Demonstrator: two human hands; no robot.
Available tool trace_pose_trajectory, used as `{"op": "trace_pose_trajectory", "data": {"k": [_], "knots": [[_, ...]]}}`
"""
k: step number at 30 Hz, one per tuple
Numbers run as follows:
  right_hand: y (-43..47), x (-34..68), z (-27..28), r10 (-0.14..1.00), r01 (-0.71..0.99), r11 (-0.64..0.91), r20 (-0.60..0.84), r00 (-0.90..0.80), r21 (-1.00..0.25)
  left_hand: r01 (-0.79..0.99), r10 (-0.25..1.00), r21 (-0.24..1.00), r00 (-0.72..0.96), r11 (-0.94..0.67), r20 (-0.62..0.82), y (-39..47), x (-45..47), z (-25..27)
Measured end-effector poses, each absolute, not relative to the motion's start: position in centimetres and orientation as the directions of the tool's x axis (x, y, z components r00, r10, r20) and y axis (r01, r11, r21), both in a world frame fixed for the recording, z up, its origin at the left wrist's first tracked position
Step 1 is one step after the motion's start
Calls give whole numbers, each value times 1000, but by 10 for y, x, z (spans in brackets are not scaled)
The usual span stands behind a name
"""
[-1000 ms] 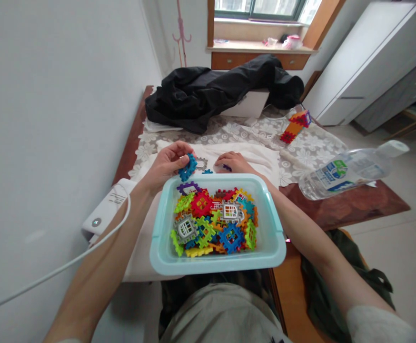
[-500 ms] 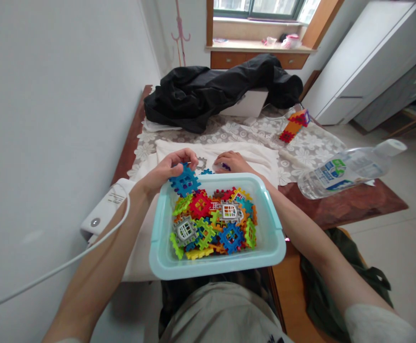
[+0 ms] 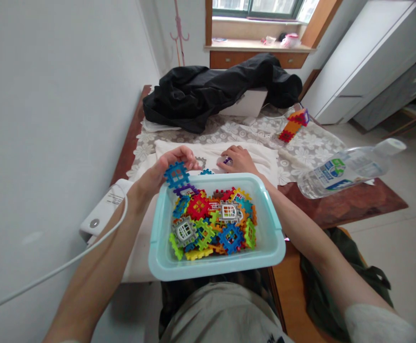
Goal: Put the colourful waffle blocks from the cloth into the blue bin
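The blue toy tile (image 3: 177,175) sits at the thumb side of the left hand (image 3: 175,164), which appears to grip it, its fingers loosely bent beyond; the thumb's contact is hidden. It is above the far left corner of the pale green tub (image 3: 217,269), well apart from the right hand (image 3: 242,161). The tile stands tilted, its flat face toward the person; being roughly square, it has no clear long axis. It looks like hard plastic, with notched edges and a barred window in the middle.

The right hand curls over a purple piece (image 3: 227,161) on the soft white cloth (image 3: 260,153); whether it grips the piece, I cannot tell. The smooth tub's long axis runs left to right, and jumbled notched tiles (image 3: 231,237) fill its floor. A grey tile (image 3: 201,162) lies flat between the hands.
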State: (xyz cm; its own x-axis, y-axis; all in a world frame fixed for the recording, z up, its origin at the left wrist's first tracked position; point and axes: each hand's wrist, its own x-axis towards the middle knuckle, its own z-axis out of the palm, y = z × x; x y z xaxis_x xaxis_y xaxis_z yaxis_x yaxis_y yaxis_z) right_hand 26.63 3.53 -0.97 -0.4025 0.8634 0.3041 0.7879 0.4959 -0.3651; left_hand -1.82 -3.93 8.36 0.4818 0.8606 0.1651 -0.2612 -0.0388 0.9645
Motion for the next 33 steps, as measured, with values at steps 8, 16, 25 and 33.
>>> {"op": "trace_pose_trajectory", "data": {"k": [8,16,25,33], "knots": [[30,271,-1,885,826,458,257,-388,-329,-224,753,956,658,189,5,-44,-19,89],[29,271,-2,872,809,483,266,-410,-335,31,577,947,787,320,-221,-39,-27,94],[27,272,4,785,725,618,202,-585,-303,-174,635,871,750,460,-185,-38,-20,79],[23,272,-4,650,574,749,200,-733,-331,-125,711,899,661,420,-240,-26,-11,59]]}}
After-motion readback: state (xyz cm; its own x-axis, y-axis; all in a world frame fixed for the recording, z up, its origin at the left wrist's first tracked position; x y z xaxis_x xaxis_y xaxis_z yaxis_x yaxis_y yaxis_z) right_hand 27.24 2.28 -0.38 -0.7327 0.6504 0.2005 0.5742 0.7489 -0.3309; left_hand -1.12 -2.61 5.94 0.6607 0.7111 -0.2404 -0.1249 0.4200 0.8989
